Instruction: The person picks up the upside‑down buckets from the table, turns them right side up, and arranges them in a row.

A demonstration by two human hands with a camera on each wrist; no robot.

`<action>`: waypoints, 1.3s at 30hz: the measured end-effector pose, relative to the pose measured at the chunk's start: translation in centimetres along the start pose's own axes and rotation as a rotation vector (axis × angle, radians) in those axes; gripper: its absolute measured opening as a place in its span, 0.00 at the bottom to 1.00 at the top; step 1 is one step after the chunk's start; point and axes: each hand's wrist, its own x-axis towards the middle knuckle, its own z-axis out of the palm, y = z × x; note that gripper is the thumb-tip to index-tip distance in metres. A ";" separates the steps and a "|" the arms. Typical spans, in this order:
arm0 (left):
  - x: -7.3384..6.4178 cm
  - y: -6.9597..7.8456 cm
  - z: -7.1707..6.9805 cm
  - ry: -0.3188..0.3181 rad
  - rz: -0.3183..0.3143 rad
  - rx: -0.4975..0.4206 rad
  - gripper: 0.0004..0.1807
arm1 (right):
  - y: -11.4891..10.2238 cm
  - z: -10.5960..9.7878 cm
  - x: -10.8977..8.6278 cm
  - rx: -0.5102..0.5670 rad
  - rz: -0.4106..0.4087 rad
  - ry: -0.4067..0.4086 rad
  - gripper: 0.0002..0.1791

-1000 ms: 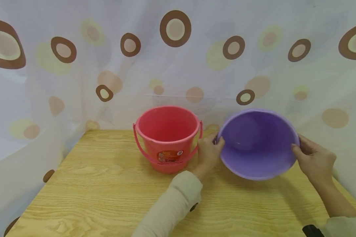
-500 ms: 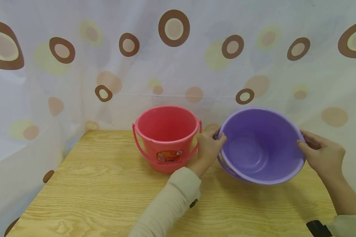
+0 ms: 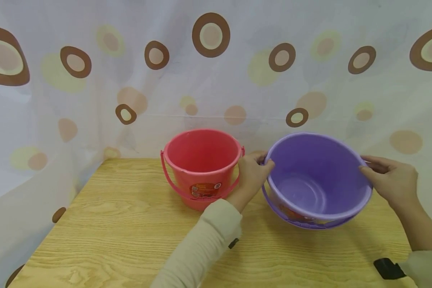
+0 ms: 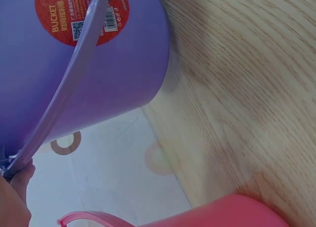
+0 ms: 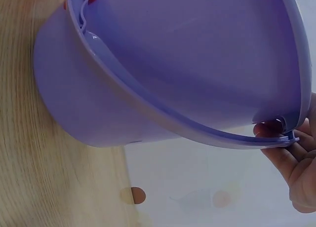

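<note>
A purple bucket [image 3: 320, 172] tilts toward me at the right of the table, its inside showing and its purple handle [image 3: 309, 225] hanging across the front. My left hand [image 3: 252, 176] grips its rim on the left, thumb over the edge. On the opposite side, my right hand [image 3: 392, 180] pinches the rim by the handle joint. In the left wrist view a round red label [image 4: 113, 27] shows on the bucket wall. The right wrist view has fingers [image 5: 284, 160] tucked under the handle's end. Just left of my left hand a pink bucket [image 3: 205, 180] stands upright.
Both buckets are over a wood-grain table [image 3: 111, 224]. Behind and beside it hangs a pale curtain [image 3: 237, 80] with brown, yellow and peach circles. The pink bucket's handle [image 3: 169, 180] hangs down at its front.
The purple bucket has swung from lying nearly on its side to more upright, its handle and label coming into view below the rim. Both hands have kept hold. The pink bucket stays put.
</note>
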 end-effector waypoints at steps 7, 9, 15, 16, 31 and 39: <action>0.4 -0.2 -0.2 -0.025 -0.089 -0.013 0.10 | 0.1 0.4 1.1 0.015 0.036 -0.082 0.20; 0.6 -0.3 -0.2 -0.034 -0.102 -0.007 0.11 | 0.2 0.7 1.6 0.017 0.037 -0.095 0.20; 0.9 -0.5 -0.1 -0.057 -0.137 0.012 0.10 | 0.6 1.2 2.6 0.161 0.082 -0.131 0.21; 0.9 -0.6 -0.2 -0.062 -0.134 0.007 0.09 | 0.7 1.3 2.7 0.177 0.085 -0.132 0.21; 0.7 -1.3 0.1 -0.143 -0.140 -0.034 0.17 | 2.1 2.0 3.3 0.206 0.150 -0.148 0.14; 0.7 -1.5 0.0 -0.163 -0.139 -0.045 0.17 | 2.3 2.3 3.4 0.233 0.202 -0.155 0.12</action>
